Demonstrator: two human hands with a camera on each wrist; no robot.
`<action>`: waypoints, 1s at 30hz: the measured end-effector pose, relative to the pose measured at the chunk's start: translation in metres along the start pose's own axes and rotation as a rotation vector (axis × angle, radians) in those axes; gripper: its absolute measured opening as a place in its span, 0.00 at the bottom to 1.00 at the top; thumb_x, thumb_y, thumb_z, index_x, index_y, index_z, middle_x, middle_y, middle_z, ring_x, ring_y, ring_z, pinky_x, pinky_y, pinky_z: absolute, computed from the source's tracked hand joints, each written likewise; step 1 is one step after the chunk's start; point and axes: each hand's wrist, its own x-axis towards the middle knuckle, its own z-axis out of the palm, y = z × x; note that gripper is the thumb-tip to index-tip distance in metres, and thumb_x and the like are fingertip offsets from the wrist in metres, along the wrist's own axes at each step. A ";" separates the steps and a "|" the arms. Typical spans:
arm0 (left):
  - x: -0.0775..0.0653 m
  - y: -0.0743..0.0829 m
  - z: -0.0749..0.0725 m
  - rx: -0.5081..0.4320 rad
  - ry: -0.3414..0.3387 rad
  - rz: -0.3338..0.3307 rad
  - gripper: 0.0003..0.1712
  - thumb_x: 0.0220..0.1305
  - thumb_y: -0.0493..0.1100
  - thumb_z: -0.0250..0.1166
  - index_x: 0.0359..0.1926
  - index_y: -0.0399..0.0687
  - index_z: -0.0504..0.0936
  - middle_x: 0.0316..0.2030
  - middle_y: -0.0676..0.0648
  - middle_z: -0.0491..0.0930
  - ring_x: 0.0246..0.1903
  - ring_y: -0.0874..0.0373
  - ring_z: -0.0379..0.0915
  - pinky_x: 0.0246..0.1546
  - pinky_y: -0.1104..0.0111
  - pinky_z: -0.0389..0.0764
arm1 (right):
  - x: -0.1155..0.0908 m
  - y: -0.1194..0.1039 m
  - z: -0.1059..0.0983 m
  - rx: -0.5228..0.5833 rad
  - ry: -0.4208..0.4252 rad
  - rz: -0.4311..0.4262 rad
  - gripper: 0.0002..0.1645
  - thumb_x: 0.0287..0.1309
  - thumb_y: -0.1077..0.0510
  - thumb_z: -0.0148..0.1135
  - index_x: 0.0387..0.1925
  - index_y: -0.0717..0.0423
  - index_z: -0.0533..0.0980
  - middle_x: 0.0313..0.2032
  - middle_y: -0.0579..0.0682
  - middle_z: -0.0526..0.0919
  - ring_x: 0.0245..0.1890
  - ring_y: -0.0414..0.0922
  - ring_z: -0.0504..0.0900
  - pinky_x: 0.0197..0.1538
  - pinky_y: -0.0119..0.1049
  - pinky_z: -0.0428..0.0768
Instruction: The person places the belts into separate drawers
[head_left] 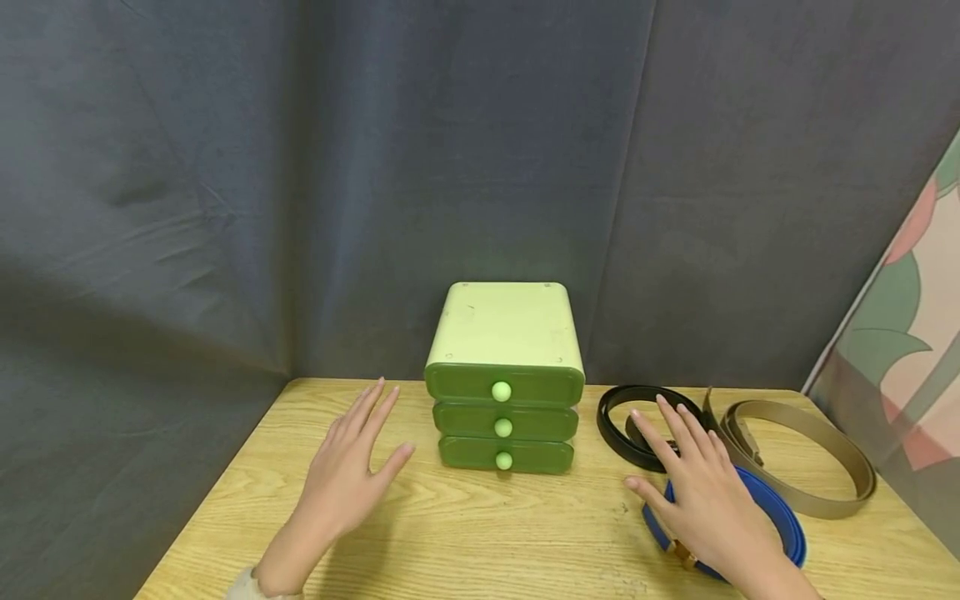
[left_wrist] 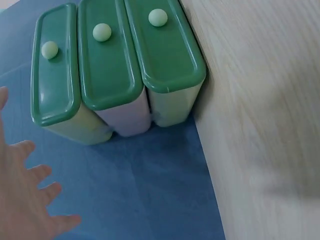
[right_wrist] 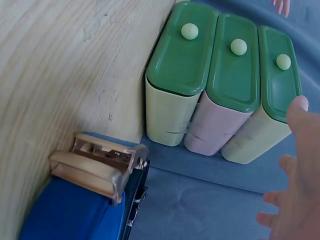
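Observation:
A small drawer cabinet (head_left: 504,325) with a pale yellow-green top and three green drawers stands at the back middle of the table, each drawer closed and bearing a round knob. To its left my left hand (head_left: 348,467) hovers with spread fingers, touching nothing. On the other side my right hand (head_left: 708,500) is held above a coiled blue belt (head_left: 776,512), fingers spread and holding nothing. The blue belt's gold-coloured buckle (right_wrist: 95,162) shows in the right wrist view. Behind it lie a coiled black belt (head_left: 611,425) and a coiled tan belt (head_left: 832,437).
The wooden table (head_left: 465,542) ends at a dark grey curtain (head_left: 465,167) behind the cabinet and along the left. A panel with a leaf and flower pattern (head_left: 892,300) borders the right side.

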 end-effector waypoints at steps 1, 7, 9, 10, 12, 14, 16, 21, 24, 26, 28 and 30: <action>0.003 0.001 -0.001 -0.020 -0.001 0.008 0.41 0.71 0.60 0.57 0.78 0.57 0.53 0.77 0.48 0.49 0.74 0.45 0.45 0.68 0.41 0.53 | 0.000 -0.001 0.000 0.001 -0.001 -0.001 0.49 0.64 0.39 0.63 0.78 0.39 0.51 0.78 0.54 0.43 0.76 0.59 0.43 0.70 0.65 0.43; 0.024 -0.002 -0.006 -0.100 -0.004 0.070 0.39 0.72 0.59 0.57 0.78 0.61 0.54 0.77 0.49 0.49 0.73 0.42 0.49 0.61 0.35 0.60 | 0.001 -0.007 -0.001 -0.006 -0.017 0.000 0.50 0.63 0.39 0.63 0.79 0.36 0.49 0.78 0.53 0.43 0.76 0.58 0.42 0.69 0.66 0.46; 0.033 -0.004 -0.009 -0.135 -0.008 0.098 0.39 0.72 0.58 0.57 0.78 0.61 0.55 0.77 0.49 0.49 0.72 0.42 0.51 0.58 0.34 0.63 | 0.001 -0.009 -0.001 -0.009 -0.019 -0.003 0.49 0.63 0.38 0.63 0.79 0.36 0.49 0.78 0.53 0.43 0.76 0.57 0.42 0.69 0.66 0.46; 0.037 -0.004 -0.010 -0.155 -0.013 0.110 0.38 0.72 0.57 0.57 0.78 0.62 0.55 0.77 0.49 0.49 0.72 0.42 0.52 0.57 0.33 0.64 | 0.001 -0.010 -0.002 -0.011 -0.018 -0.007 0.49 0.63 0.38 0.63 0.78 0.36 0.49 0.78 0.53 0.44 0.76 0.57 0.42 0.70 0.65 0.47; 0.046 -0.005 -0.012 -0.195 -0.027 0.131 0.38 0.72 0.56 0.57 0.78 0.63 0.55 0.77 0.50 0.49 0.72 0.42 0.52 0.54 0.33 0.66 | 0.002 -0.012 -0.002 -0.019 -0.015 -0.016 0.49 0.63 0.37 0.62 0.78 0.36 0.50 0.78 0.52 0.44 0.76 0.56 0.42 0.69 0.65 0.47; 0.055 -0.005 -0.014 -0.226 -0.050 0.141 0.37 0.73 0.57 0.57 0.78 0.65 0.55 0.77 0.52 0.48 0.72 0.44 0.51 0.53 0.33 0.67 | 0.002 -0.014 -0.003 -0.026 -0.012 -0.024 0.49 0.63 0.37 0.62 0.78 0.35 0.50 0.78 0.51 0.44 0.76 0.56 0.43 0.69 0.65 0.49; 0.063 -0.006 -0.015 -0.259 -0.077 0.150 0.36 0.73 0.57 0.55 0.77 0.66 0.55 0.77 0.53 0.48 0.73 0.45 0.49 0.55 0.32 0.65 | 0.003 -0.016 -0.004 -0.027 -0.006 -0.032 0.49 0.62 0.37 0.63 0.78 0.36 0.51 0.78 0.51 0.44 0.76 0.56 0.44 0.68 0.66 0.51; 0.081 -0.011 -0.015 -0.324 -0.114 0.175 0.34 0.75 0.58 0.53 0.77 0.66 0.57 0.77 0.54 0.49 0.74 0.47 0.46 0.60 0.33 0.58 | 0.007 -0.023 -0.006 -0.022 0.022 -0.059 0.49 0.62 0.37 0.64 0.78 0.36 0.53 0.78 0.50 0.47 0.75 0.58 0.49 0.62 0.67 0.60; 0.090 -0.014 -0.012 -0.371 -0.140 0.179 0.32 0.75 0.58 0.53 0.76 0.66 0.59 0.76 0.54 0.50 0.74 0.48 0.46 0.62 0.34 0.56 | 0.009 -0.027 -0.008 -0.014 0.044 -0.069 0.47 0.62 0.37 0.64 0.77 0.36 0.54 0.77 0.49 0.49 0.74 0.58 0.52 0.61 0.65 0.62; 0.097 -0.016 -0.009 -0.420 -0.162 0.183 0.32 0.75 0.57 0.53 0.76 0.63 0.60 0.76 0.52 0.51 0.74 0.47 0.46 0.64 0.35 0.55 | 0.010 -0.030 -0.008 -0.004 0.049 -0.068 0.47 0.62 0.37 0.63 0.77 0.36 0.54 0.77 0.48 0.49 0.73 0.58 0.53 0.62 0.63 0.62; 0.103 -0.017 -0.007 -0.480 -0.183 0.180 0.31 0.76 0.55 0.53 0.76 0.61 0.61 0.76 0.51 0.51 0.74 0.48 0.45 0.65 0.36 0.53 | 0.011 -0.033 -0.009 0.008 0.050 -0.061 0.47 0.62 0.37 0.63 0.77 0.36 0.54 0.77 0.48 0.50 0.72 0.59 0.55 0.62 0.63 0.62; 0.109 -0.017 -0.004 -0.537 -0.196 0.182 0.31 0.76 0.54 0.53 0.75 0.58 0.62 0.76 0.49 0.52 0.75 0.48 0.45 0.67 0.38 0.51 | 0.011 -0.037 -0.008 0.020 0.044 -0.054 0.47 0.62 0.37 0.63 0.77 0.35 0.53 0.77 0.48 0.51 0.72 0.60 0.57 0.62 0.64 0.63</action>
